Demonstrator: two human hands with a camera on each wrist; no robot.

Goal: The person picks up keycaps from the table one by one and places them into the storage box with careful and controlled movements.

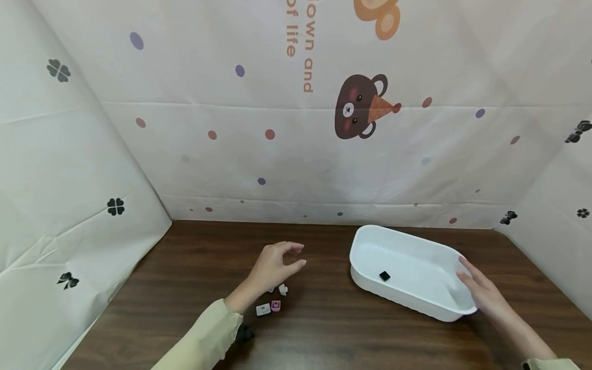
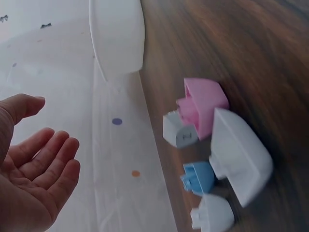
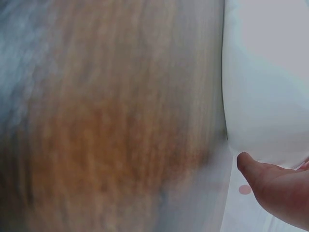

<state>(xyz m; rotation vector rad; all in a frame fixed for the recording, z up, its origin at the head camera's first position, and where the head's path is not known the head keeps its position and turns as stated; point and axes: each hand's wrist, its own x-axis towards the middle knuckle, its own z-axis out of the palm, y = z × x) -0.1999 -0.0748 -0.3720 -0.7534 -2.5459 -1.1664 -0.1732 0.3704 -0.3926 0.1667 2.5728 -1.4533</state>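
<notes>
My left hand point(image 1: 273, 264) hovers over the table with thumb and fingers apart, holding nothing. In the left wrist view its fingers curve loosely. Close to that wrist lie several keycaps: a pink keycap point(image 2: 210, 104), a blue keycap point(image 2: 199, 177), a large white keycap point(image 2: 244, 154) and smaller white ones point(image 2: 179, 130). A white basin point(image 1: 402, 298) stands to the right with a small black keycap point(image 1: 385, 276) on its floor. My right hand point(image 1: 485, 295) is at the basin's right end, thumb and straight fingers overlapping the rim.
The dark wooden table point(image 1: 324, 329) is bounded by a printed white cloth point(image 1: 296, 159) at the back and both sides. The basin's far left corner is near the back cloth. A dark object point(image 1: 244, 335) shows under the left sleeve.
</notes>
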